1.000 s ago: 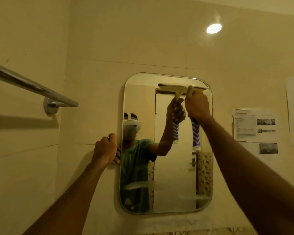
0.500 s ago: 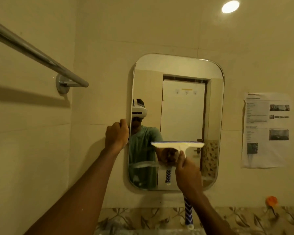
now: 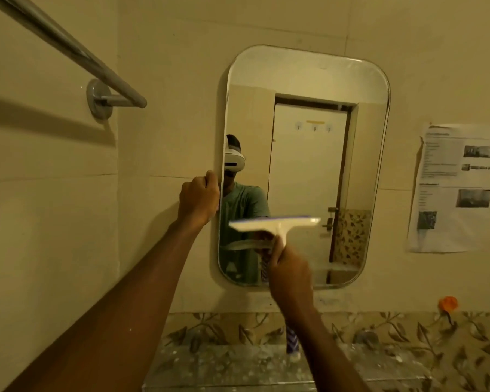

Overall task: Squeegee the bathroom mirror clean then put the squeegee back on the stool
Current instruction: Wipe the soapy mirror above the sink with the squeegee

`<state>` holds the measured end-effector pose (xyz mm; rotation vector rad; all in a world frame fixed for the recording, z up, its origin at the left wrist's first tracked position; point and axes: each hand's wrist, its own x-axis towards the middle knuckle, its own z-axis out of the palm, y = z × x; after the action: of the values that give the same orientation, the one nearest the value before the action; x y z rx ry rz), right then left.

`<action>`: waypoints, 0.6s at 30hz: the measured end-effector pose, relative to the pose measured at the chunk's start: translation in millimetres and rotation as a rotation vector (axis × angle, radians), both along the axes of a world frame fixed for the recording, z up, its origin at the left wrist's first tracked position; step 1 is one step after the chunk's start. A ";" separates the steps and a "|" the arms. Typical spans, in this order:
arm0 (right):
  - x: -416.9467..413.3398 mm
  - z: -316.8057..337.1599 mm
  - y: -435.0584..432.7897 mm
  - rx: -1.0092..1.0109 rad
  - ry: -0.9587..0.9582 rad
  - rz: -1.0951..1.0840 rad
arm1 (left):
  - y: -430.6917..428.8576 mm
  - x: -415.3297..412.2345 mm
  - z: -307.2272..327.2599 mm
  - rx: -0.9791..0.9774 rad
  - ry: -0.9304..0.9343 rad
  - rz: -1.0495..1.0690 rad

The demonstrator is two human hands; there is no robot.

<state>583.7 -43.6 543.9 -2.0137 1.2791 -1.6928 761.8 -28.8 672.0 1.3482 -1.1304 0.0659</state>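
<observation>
Head view, the only one: the right hand (image 3: 290, 274) is clenched round the neck of the squeegee (image 3: 276, 223), just under its pale head, with the blue-and-white handle running down behind the wrist and its tip showing below; the grip so high up likely gives firmer control of the blade. The blade lies level across the lower middle of the mirror (image 3: 303, 165), tilted a little, and looks to stand slightly off the glass, though the blur there leaves contact uncertain. The left hand (image 3: 198, 200) is curled round the mirror's left edge, fingers (image 3: 211, 176) hooked on the rim, presumably to steady the pane against the push of the blade. Streaks and a cloudy band remain along the bottom of the glass, and a faint film near the top corners, so by my reading the wiping is not finished and the low strip needs another pass. Around it: a towel bar (image 3: 77, 56) on the left wall, well clear of the stroke; a printed sheet (image 3: 457, 188) taped to the right of the mirror; a leaf-patterned tile band (image 3: 408, 329) below, with a speckled ledge (image 3: 224, 366) under the hands. That ledge sits close beneath the mirror and could cramp a stroke run off the bottom edge. No stool is in view
</observation>
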 end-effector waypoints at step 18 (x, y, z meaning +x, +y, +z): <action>11.4 -47.9 15.9 0.059 0.023 -0.098 | -0.4 -2.1 -12.8 -0.043 -0.122 0.079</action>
<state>595.1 -27.7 495.9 -1.9726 1.4405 -1.6574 759.8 -29.2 659.2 1.3647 -1.1714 0.2316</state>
